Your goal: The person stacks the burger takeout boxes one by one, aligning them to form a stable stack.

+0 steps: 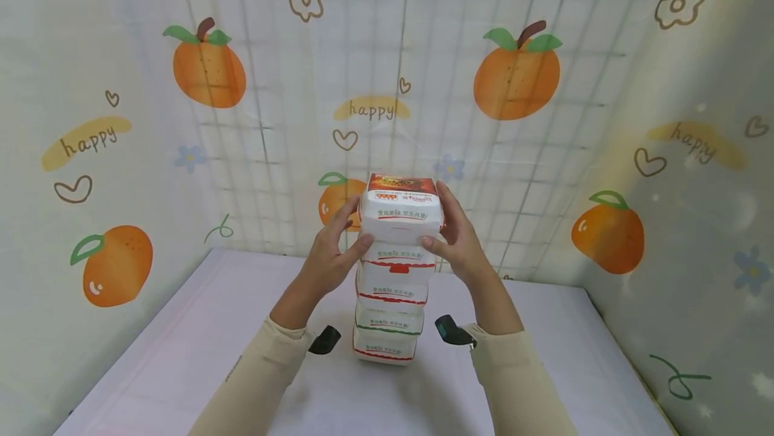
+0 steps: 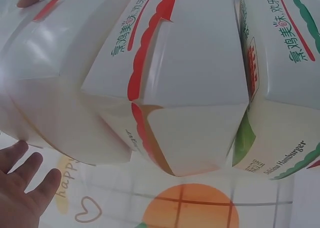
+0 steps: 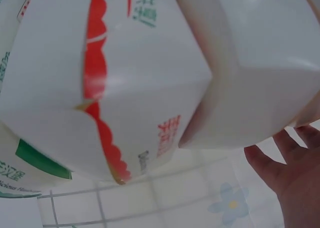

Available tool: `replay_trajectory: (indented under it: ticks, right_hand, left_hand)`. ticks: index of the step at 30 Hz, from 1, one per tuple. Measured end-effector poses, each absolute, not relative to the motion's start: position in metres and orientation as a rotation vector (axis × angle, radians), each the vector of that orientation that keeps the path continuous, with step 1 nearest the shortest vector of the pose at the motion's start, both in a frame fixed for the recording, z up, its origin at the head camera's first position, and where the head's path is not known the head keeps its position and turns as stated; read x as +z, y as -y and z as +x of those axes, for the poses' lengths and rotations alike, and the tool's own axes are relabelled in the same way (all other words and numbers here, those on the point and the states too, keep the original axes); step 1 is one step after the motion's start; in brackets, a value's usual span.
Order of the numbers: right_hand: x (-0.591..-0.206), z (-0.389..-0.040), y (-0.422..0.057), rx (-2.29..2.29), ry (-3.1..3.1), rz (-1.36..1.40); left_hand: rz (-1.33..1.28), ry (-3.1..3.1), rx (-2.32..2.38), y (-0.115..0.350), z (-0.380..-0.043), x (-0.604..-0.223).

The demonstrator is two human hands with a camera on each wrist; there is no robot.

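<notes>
Several white paper hamburger boxes stand in one tall, slightly leaning stack in the head view. The top hamburger box (image 1: 402, 224) has a red and dark printed lid. My left hand (image 1: 329, 254) holds its left side, thumb at the front. On the opposite side my right hand (image 1: 462, 241) holds it likewise, fingers along the side. Directly beneath is a box with a red scalloped edge (image 1: 399, 256); lower down, one box has a green edge (image 1: 390, 322). Both wrist views show spread fingers (image 2: 32, 163) (image 3: 267, 163) at the top box, which appears to touch the box below.
The stack stands on a pale tabletop (image 1: 242, 315). Behind and beside it hangs a white curtain (image 1: 363, 39) printed with oranges, hearts and "happy". A grid shows through the cloth. Dark wrist devices (image 1: 326, 340) sit at both sleeves, on either side of the stack.
</notes>
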State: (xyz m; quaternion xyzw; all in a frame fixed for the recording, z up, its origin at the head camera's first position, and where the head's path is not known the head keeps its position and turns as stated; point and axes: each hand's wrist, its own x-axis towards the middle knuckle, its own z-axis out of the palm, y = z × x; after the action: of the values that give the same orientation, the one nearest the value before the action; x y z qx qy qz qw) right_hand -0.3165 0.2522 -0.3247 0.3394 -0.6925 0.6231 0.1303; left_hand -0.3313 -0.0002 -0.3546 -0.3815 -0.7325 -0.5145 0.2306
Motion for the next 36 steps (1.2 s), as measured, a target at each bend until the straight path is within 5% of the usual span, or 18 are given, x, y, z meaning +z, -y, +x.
replay_trajectory:
  ticks: [36]
  right_hand:
    - [-0.3329, -0.3138, -0.2552, 1.790, 2.019, 0.946]
  left_hand:
    - [-1.037, 2.027, -1.376, 0.0030, -0.3266, -0.3575]
